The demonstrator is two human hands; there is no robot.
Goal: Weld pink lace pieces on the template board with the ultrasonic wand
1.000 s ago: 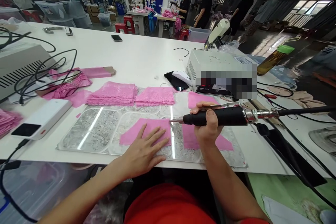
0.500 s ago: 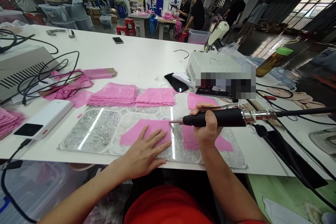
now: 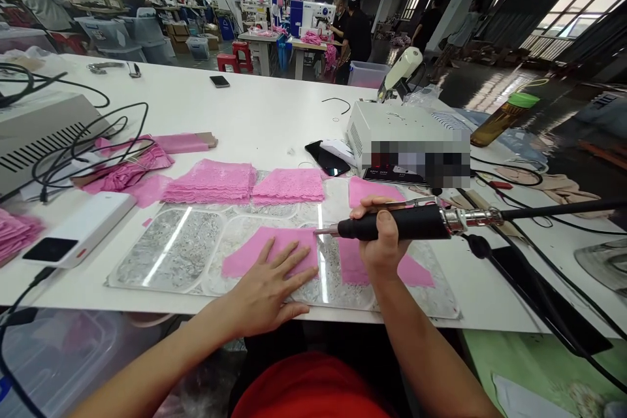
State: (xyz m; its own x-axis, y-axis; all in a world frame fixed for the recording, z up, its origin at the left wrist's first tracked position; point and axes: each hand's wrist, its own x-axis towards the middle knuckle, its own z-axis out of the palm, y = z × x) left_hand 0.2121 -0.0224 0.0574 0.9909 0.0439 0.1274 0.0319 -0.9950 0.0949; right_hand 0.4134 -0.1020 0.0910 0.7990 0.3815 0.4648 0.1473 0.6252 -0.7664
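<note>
My left hand [image 3: 267, 287] lies flat with fingers spread on a pink fabric piece [image 3: 255, 248], pressing it onto a clear glass plate [image 3: 166, 255]. My right hand [image 3: 385, 241] grips a black-handled hot cutting tool [image 3: 406, 222], held level, with its metal tip at the right edge of that piece. A second pink piece [image 3: 350, 261] lies under my right hand. Two stacks of pink lace [image 3: 210, 179] sit at the plate's far edge.
A white control box [image 3: 406, 134] stands behind my right hand, a black phone [image 3: 326, 157] beside it. The tool's cable [image 3: 553, 212] runs off to the right. A white power bank [image 3: 78, 228] and a grey machine [image 3: 39, 134] with cables are at left. People work at distant tables.
Both hands and the tool keep their places on the fabric. The view has shifted slightly, and the people in the background have moved.
</note>
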